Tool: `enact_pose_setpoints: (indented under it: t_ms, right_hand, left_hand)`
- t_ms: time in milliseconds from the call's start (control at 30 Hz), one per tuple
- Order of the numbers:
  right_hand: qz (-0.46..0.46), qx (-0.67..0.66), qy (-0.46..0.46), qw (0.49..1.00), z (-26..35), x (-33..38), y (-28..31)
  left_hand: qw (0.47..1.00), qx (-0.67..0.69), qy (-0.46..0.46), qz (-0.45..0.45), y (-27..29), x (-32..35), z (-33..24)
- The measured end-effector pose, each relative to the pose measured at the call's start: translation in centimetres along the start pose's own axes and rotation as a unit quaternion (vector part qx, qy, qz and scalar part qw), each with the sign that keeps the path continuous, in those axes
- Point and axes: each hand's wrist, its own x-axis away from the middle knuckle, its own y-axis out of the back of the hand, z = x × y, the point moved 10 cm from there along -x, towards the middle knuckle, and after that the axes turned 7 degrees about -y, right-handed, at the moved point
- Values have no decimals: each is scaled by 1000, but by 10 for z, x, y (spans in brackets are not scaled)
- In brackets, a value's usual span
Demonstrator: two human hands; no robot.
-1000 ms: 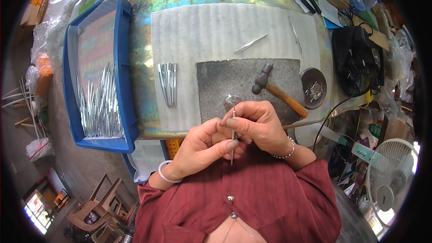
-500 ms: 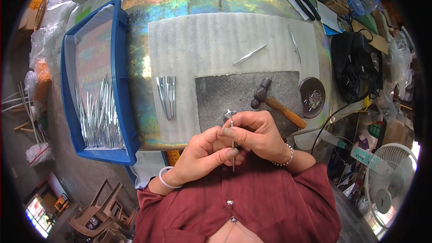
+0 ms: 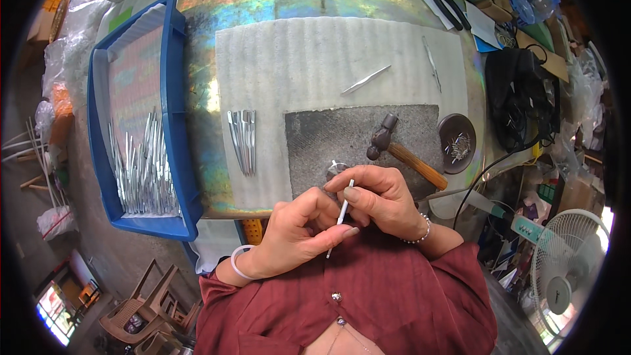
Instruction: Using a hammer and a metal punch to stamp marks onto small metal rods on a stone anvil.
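Both hands meet at the table's near edge, pinching one thin silver metal strip (image 3: 342,213) that stands nearly upright between them. My left hand (image 3: 299,233) grips its lower part with thumb and fingertips. My right hand (image 3: 381,197) holds its upper end. Just beyond the fingers a small shiny metal block (image 3: 336,169) rests on a dark grey slab (image 3: 328,135). A wooden-handled hammer (image 3: 401,154) lies on the slab to the right. A small bundle of similar strips (image 3: 243,139) lies on the white corrugated mat (image 3: 296,59).
A blue tray (image 3: 174,144) with several metal strips sits on the left. A small dark bowl (image 3: 457,143) of tiny pieces stands right of the slab. Two loose strips lie on the mat. A black bag, pliers, a green box and a fan crowd the right side.
The strip has tilted slightly in my hands and the fingers have shifted their grip on it. The view has shifted a little; the hammer and other things lie as before.
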Motion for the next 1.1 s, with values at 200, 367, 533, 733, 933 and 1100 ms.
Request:
enact_pose_setpoints:
  t_ms: [200, 367, 533, 733, 933, 1100]
  right_hand:
    - [5, -26, 12, 1000, -2, -1, 0]
    - [-15, -27, 24, 999, -1, 0, 2]
    - [-50, -28, 30, 998, 0, 0, 5]
    - [-22, -46, -1, 999, 5, -2, -7]
    - [-31, -14, 26, 999, 5, -6, -6]
    - [-25, -8, 14, 1000, 3, -10, -8]
  left_hand:
    - [999, -46, -15, 4, -1, -2, -7]
    - [999, -35, 5, 13, -2, -1, -7]
    - [1000, -17, 4, 8, -2, 1, 1]
    - [998, 41, 34, 23, -4, 5, 6]
    - [988, 120, 86, 42, -6, 8, 16]
    - [986, 133, 93, 42, -5, 10, 18]
